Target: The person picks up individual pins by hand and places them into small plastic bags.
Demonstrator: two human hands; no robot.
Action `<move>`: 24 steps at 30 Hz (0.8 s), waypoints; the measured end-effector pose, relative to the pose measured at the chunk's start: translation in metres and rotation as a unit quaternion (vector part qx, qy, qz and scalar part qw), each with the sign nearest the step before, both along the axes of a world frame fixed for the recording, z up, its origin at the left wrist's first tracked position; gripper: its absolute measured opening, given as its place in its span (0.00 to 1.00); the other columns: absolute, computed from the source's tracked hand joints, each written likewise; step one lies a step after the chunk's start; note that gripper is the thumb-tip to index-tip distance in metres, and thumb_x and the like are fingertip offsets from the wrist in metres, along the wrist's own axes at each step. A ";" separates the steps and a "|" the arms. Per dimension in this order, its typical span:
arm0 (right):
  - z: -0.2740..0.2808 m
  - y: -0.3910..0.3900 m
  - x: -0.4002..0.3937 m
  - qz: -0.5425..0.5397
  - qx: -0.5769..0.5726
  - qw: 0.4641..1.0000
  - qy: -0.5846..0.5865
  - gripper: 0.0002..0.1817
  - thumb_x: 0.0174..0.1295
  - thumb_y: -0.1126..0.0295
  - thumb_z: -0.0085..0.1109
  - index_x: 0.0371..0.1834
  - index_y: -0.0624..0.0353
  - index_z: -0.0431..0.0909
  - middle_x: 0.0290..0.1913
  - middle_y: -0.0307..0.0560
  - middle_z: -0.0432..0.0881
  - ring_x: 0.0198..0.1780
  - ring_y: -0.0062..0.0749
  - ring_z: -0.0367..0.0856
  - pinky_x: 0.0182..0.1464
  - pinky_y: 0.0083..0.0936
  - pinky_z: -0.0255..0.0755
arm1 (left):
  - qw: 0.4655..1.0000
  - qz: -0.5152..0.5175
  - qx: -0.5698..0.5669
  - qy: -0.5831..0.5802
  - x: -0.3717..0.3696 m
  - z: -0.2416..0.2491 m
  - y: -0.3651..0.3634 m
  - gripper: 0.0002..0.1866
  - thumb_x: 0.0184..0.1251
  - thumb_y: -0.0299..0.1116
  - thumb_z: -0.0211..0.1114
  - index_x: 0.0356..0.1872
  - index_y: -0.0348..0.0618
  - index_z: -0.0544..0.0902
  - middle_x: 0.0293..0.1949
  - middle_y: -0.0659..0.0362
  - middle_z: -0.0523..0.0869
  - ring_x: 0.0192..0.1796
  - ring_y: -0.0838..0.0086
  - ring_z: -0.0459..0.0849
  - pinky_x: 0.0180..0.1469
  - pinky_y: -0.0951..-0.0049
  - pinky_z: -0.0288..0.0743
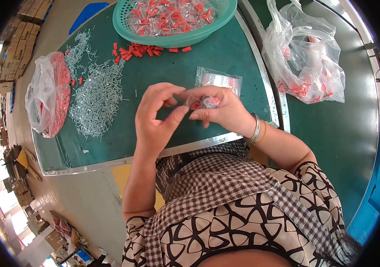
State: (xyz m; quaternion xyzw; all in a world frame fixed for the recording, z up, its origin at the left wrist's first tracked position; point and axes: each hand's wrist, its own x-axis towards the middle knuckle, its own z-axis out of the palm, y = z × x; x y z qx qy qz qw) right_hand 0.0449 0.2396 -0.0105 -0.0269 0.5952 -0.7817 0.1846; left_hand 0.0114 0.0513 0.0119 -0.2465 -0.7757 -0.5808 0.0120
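Observation:
Both hands meet above the table's near part, around a small clear plastic bag (211, 102) with something red inside. My right hand (227, 109) is closed around the bag, thumb below it and index finger above. My left hand (156, 115) has its fingers curled, with the thumb and fingertips at the bag's left edge, where a thin clear rim and a red piece show. Just behind my right hand lies a flat clear packet (220, 80) with a white and red face. Exactly how the left fingertips grip the bag is partly hidden.
A green basket (176, 41) of filled bags stands at the back of the green table (163, 69). Loose red plugs (136, 51) lie before it. Piled screws (96, 98) and a bag of red pieces (58, 95) are at left. Another plastic bag (308, 66) sits on the right-hand surface.

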 end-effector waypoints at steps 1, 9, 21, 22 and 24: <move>0.003 0.001 0.001 0.003 0.000 1.000 -0.002 0.23 0.58 0.72 0.69 0.58 0.60 0.78 0.44 0.40 0.84 0.42 0.17 0.82 0.32 0.14 0.78 | 1.000 0.012 0.012 -0.002 0.002 0.001 -0.001 0.12 0.55 0.20 0.69 0.41 0.40 0.84 0.45 0.59 0.82 0.35 0.77 0.78 0.38 0.77 0.74; 0.017 -0.001 0.005 0.040 -0.012 0.999 0.008 0.24 0.56 0.78 0.69 0.58 0.61 0.78 0.45 0.44 0.84 0.42 0.18 0.80 0.33 0.13 0.77 | 0.973 0.097 -0.182 0.105 -0.045 -0.016 -0.003 0.08 0.65 0.23 0.62 0.43 0.39 0.83 0.38 0.56 0.84 0.37 0.70 0.83 0.41 0.75 0.76; 0.014 0.002 -0.001 0.036 -0.004 0.999 -0.014 0.24 0.57 0.79 0.68 0.59 0.61 0.78 0.42 0.40 0.82 0.44 0.19 0.81 0.32 0.13 0.77 | 0.832 0.054 -0.460 0.305 -0.105 -0.042 0.044 0.06 0.59 0.30 0.64 0.35 0.41 0.79 0.34 0.53 0.81 0.34 0.57 0.84 0.35 0.61 0.79; 0.014 0.002 -0.001 0.036 -0.006 0.999 -0.016 0.24 0.57 0.79 0.68 0.59 0.60 0.78 0.42 0.40 0.82 0.44 0.19 0.81 0.32 0.13 0.77 | 0.823 0.053 -0.482 0.296 -0.105 -0.040 0.046 0.06 0.59 0.30 0.64 0.35 0.41 0.79 0.34 0.52 0.81 0.34 0.57 0.84 0.35 0.60 0.79; 0.011 0.003 -0.001 0.031 -0.010 0.999 -0.020 0.24 0.57 0.79 0.67 0.59 0.61 0.77 0.42 0.41 0.82 0.44 0.19 0.81 0.32 0.13 0.77 | 0.804 0.049 -0.523 0.277 -0.104 -0.036 0.052 0.06 0.59 0.30 0.64 0.34 0.40 0.78 0.34 0.51 0.81 0.35 0.57 0.85 0.35 0.60 0.80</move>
